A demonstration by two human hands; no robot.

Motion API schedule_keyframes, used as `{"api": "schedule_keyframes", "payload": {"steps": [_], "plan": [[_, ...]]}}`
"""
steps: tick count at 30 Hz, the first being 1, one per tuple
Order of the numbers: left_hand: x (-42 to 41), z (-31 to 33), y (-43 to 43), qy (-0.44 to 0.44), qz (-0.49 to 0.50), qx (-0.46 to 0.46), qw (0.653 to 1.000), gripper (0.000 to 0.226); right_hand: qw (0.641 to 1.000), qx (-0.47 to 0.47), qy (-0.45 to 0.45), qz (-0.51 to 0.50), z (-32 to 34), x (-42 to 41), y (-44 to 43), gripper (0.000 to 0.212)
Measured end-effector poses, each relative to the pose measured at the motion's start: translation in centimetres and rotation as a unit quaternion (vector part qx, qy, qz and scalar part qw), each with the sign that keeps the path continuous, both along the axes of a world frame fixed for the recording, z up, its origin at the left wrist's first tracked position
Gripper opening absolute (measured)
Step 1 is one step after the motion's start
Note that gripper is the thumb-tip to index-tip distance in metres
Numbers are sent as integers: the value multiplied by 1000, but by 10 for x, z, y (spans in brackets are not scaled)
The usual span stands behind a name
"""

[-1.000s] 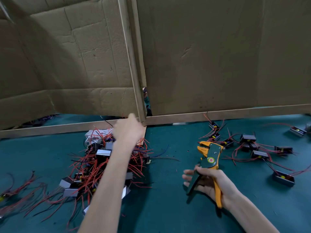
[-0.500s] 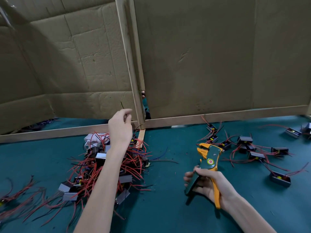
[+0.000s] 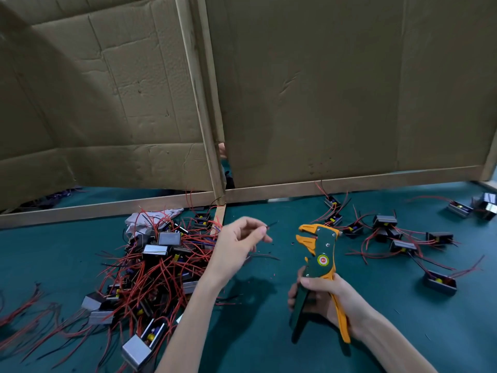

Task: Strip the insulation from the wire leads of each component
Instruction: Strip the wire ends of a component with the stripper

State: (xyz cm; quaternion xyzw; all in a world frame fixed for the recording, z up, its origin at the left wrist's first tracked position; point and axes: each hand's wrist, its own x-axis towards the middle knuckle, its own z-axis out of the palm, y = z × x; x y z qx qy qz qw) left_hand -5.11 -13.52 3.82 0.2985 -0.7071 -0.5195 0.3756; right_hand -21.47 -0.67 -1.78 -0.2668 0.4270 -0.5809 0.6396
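We judge the job to be somewhere in the middle. Left of the stripper [image 3: 320,254] lies a big tangled pile [image 3: 150,265] of boxy parts with red and black leads, which we take to be the ones waiting. Right of the stripper, scattered components [image 3: 403,244] lie singly on the mat [image 3: 269,340]. These are probably the finished ones, though the lead tips are too small for us to say they are bare. Most of the work seems left to do.

Our left hand [image 3: 236,246], just left of the stripper's head, pinches the end of a thin black wire [image 3: 271,225] between thumb and forefinger, with the other fingers loosely curled. We cannot tell which component the wire belongs to. Its tip points toward the stripper but is apart from it.

Our right hand [image 3: 322,294] is wrapped round both handles below the stripper's head and holds it upright. The orange jaws stand open with nothing in them. We reckon the wire goes in there next.
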Motion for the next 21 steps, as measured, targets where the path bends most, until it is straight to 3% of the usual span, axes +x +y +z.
{"api": "schedule_keyframes", "payload": {"steps": [10,21], "plan": [[3,-9,5,-56,-57,-30,996,7,994,-31,38,102,-3,4,4,26],[-1,-11,5,-66,-63,-36,995,10,992,-27,62,105,-2,2,6,25]]}}
